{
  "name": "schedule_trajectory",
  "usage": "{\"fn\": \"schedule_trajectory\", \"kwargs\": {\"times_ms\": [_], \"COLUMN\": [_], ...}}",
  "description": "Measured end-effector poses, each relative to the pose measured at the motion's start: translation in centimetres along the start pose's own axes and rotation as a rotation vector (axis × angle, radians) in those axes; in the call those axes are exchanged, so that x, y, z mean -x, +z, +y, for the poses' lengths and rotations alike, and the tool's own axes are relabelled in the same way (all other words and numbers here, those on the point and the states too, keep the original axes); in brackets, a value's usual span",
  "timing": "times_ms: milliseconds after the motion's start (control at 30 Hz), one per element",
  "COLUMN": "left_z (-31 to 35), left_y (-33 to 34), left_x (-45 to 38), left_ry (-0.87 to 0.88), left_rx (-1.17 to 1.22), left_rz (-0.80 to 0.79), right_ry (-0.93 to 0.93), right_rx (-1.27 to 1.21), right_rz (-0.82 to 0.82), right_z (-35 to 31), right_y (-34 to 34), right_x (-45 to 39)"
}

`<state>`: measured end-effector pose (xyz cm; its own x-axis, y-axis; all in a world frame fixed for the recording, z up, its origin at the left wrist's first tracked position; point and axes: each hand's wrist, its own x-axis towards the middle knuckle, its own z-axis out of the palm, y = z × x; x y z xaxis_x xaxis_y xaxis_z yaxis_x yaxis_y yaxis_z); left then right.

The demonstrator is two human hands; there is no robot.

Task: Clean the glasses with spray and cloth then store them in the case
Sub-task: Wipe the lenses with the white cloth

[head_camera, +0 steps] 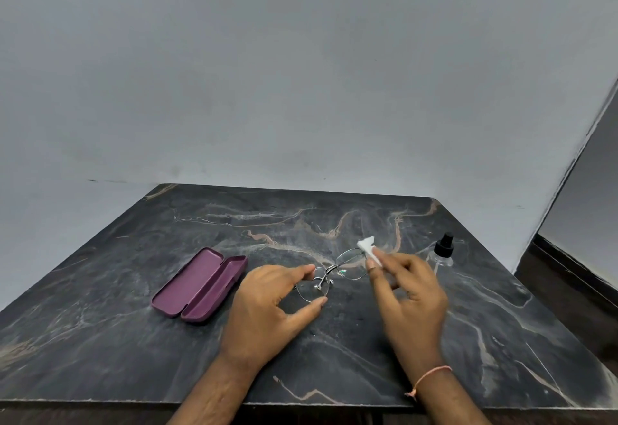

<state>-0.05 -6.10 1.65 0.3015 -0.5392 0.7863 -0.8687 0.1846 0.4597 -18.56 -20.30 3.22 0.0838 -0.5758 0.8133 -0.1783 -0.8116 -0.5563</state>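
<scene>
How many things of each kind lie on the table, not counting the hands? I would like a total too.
Glasses: 1
Cloth: 1
Spray bottle: 1
Case, open: 1
Total: 4

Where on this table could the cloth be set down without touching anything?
Bare marble table lies left of and in front of the open case, and along the far edge beyond the glasses. It is crowded between the left hand, right hand and spray bottle.
</scene>
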Motion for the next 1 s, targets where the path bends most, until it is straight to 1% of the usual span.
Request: {"fn": "schedule_trajectory", "kwargs": {"times_ms": [33,100,233,400,467,600,667,867,933,1000], "left_z": [0.0,0.1,0.0,0.2,0.4,0.4,0.3,0.3,0.4,0.4], "left_y": [0.0,0.0,0.0,0.2,0.3,0.2,0.1,0.2,0.2,0.2], "left_x": [0.0,-0.1,0.2,0.4,0.4,0.6,0.7,0.7,0.6,0.5], "left_ry": [0.022,0.05,0.056,0.011,-0.019,-0.047,-0.047,-0.047,-0.047,-0.045], "left_rx": [-0.018,-0.031,-0.043,-0.053,-0.032,0.005,0.011,0.024,0.025,0.028], "left_rz": [0.003,0.011,0.02,0.005,-0.014,-0.058,-0.07,-0.078,-0.083,-0.084], "right_ry": [-0.086,-0.184,-0.24,-0.329,-0.29,-0.135,-0.078,-0.177,-0.148,-0.073], "right_rx": [0.067,0.141,0.172,0.167,0.175,0.221,0.227,0.133,0.159,0.222], "right_rz": [-0.026,-0.061,-0.124,-0.259,-0.258,-0.198,-0.198,-0.344,-0.321,-0.268], "right_z": [0.1,0.2,0.0,-0.4,-0.3,0.2,0.3,-0.1,0.0,0.4], "right_y": [0.2,0.6,1.0,0.8,0.7,1.0,1.1,0.8,0.8,1.0], "right_x": [0.3,0.6,1.1,1.6,1.5,1.2,1.2,1.5,1.4,1.2]}}
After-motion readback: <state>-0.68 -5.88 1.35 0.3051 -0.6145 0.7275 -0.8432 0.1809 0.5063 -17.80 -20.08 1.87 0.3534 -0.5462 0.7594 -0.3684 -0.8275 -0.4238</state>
